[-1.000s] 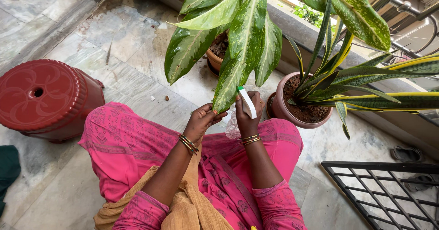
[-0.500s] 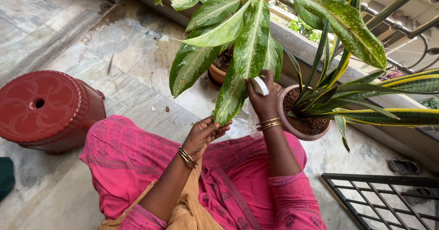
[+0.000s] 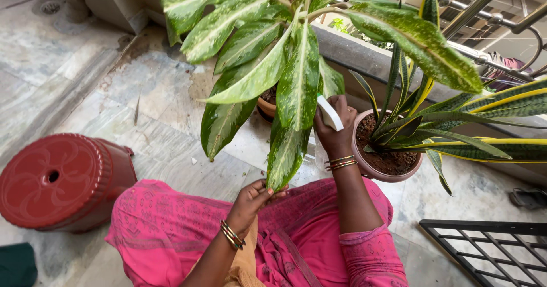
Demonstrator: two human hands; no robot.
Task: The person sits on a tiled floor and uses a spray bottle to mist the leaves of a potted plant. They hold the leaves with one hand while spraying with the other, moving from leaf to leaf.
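**Leaf held at the tip, sprayer raised beside it**

Big variegated plant (image 3: 273, 64) at the balcony floor's far edge, by the ledge. Long drooping leaf (image 3: 290, 133) pinched at its tip by left hand (image 3: 253, 198). Right hand (image 3: 336, 130) wrapped tight round white spray bottle (image 3: 329, 113), level with mid-leaf. Seemingly one leaf in hand; no wetness discernible; many leaves left

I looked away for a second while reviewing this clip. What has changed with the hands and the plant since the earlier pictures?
The right hand has lifted the white spray bottle from beside the leaf tip up toward the plant's middle. The left hand still holds the tip of the long variegated leaf. The red stool and the snake plant pot stayed put.
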